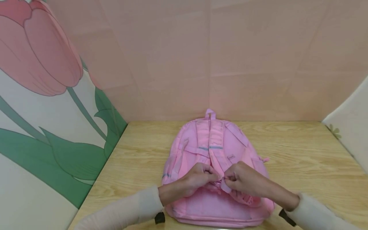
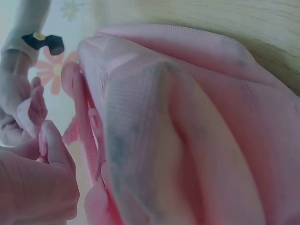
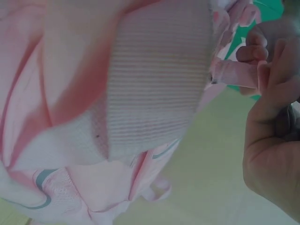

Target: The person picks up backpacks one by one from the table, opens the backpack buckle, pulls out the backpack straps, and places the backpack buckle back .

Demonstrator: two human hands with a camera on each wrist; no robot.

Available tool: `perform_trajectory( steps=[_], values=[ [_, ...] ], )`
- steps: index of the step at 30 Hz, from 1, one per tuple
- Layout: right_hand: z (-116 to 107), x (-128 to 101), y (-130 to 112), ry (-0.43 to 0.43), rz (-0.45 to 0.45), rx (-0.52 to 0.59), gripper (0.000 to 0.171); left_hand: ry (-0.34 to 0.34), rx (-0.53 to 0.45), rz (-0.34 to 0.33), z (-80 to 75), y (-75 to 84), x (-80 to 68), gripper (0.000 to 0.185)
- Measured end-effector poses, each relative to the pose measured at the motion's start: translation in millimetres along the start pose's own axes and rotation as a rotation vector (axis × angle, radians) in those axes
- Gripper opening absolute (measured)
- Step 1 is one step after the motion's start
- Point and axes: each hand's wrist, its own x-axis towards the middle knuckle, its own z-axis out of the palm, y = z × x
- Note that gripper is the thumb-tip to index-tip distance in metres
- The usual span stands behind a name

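Observation:
A pink backpack (image 1: 218, 209) stands on the table with its strap side facing me. Its padded shoulder straps (image 1: 210, 135) run down the middle from the top. My left hand (image 1: 198, 179) pinches a narrow pink piece between thumb and forefinger, low in front of the bag. Right beside it, my right hand (image 1: 247, 179) pinches a pink webbing strap (image 1: 225, 186) with a loose loop of it hanging out. In the right wrist view the webbing (image 3: 236, 74) stretches between the two hands. Fingers cover where the pieces meet.
The wooden table (image 1: 299, 153) extends on both sides of the bag. Behind stands a plain pinkish backdrop (image 1: 244, 64). A tulip-printed panel (image 1: 43, 51) rises at the left, and a pale panel (image 1: 353, 127) at the right.

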Motion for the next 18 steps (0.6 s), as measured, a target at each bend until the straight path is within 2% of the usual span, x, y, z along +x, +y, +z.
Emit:
perform_trajectory(
  steps=[5, 11, 18],
  values=[
    [1.9, 0.1, -0.2, 0.030, -0.031, -0.060, 0.038, 0.017, -0.005, -0.011, 0.5, -2.6, 1.3, 0.006],
    [4.0, 2.3, 0.0, 0.084, -0.109, -0.185, 0.041, 0.027, -0.021, -0.022, -0.1, -5.2, 2.7, 0.006],
    [7.2, 3.1, -1.8, 0.171, -0.183, -0.336, 0.043, 0.019, -0.100, -0.073, -3.0, -6.7, 4.4, 0.005]
  ],
)
